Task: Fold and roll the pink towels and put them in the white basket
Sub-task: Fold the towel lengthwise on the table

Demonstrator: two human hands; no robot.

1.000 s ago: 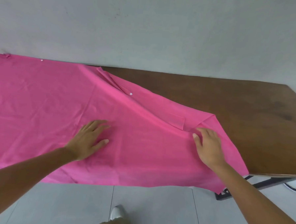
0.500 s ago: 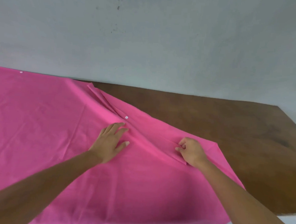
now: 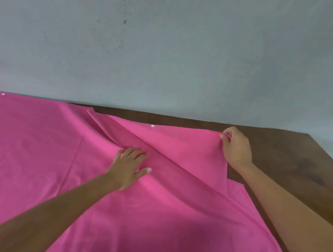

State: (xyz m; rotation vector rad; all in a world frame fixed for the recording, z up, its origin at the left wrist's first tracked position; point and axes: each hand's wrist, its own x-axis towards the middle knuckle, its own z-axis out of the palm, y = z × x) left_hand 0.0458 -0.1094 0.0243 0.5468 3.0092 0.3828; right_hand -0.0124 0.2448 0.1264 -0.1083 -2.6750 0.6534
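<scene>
- Now the pink towel has been drawn toward two o'clock, its corner pinched by the right hand.
- It is pinned to the table by the flat left hand, seemingly unmoved.

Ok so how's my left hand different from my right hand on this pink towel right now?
The left hand lies flat with fingers spread, pressing the pink towel down; the right hand has its fingers curled, pinching a corner. The left hand sits mid-cloth near a crease, while the right hand is at the towel's far right edge, above the bare wooden table. Both are bare and touch the same towel.
</scene>
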